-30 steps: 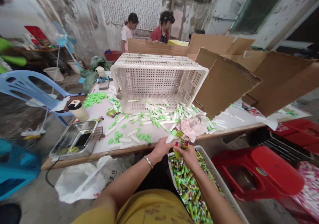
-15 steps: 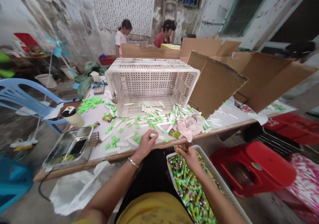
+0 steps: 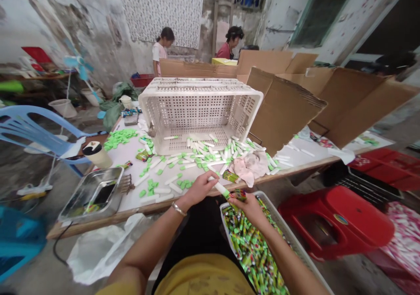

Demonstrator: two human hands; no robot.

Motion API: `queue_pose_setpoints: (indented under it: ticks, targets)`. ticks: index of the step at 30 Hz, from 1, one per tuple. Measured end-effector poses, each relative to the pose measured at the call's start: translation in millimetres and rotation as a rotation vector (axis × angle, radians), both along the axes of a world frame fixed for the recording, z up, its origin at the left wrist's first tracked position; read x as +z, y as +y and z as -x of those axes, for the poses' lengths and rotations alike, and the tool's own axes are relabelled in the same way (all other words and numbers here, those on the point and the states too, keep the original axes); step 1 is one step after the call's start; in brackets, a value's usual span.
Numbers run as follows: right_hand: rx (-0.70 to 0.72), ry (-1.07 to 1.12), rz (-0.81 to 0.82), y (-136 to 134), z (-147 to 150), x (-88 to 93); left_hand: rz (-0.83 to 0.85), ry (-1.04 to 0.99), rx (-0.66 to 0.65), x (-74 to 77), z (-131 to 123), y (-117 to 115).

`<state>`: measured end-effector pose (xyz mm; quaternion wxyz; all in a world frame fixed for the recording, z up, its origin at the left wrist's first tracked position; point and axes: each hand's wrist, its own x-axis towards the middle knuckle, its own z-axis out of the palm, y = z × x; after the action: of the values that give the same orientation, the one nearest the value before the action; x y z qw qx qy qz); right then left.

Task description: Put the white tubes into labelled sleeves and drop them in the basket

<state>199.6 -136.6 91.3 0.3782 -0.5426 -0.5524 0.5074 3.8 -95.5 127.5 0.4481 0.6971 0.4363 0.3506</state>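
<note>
Partly hidden by fingers, a small green packet [image 3: 240, 194] clenched in the right hand [image 3: 251, 210], its end against a white stick [image 3: 220, 189] gripped by the left hand [image 3: 197, 190]; both over the table's near edge [image 3: 114, 216], just above a heaped basket [image 3: 278, 225].

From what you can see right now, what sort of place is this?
Probably a makeshift hand-assembly workshop: a table strewn with white sticks and green pieces, a tipped plastic crate, a basket heaped with green-printed tubes, and peeling walls.
</note>
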Motion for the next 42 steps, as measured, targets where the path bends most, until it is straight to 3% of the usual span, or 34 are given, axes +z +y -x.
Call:
queue_pose_setpoints:
  ticks: [5,12,21,28,34,39,42]
  targets:
    - [0.056,0.16,0.131,1,6,2.7,0.032,0.028,-0.003,-9.2,-5,0]
    - [-0.062,0.25,0.235,4,13,5.3,-0.044,0.126,0.011,-24.2,-11,2]
    - [0.005,0.314,0.264,2,17,13.7,-0.066,0.122,-0.07,-19.0,-9,1]
    - [0.067,0.236,0.133,3,12,6.8,-0.05,0.114,-0.142,-27.5,-24,-18]
    - [0.067,0.06,0.15,3,-10,11.6,-0.052,0.102,0.064,-31.5,-31,-15]
    - [0.086,-0.061,0.028,-3,-18,15.5,-0.119,0.167,-0.043,-38.8,-54,-27]
    - [0.054,-0.129,0.034,-14,-32,10.4,-0.084,0.175,-0.091,-47.5,-74,-32]
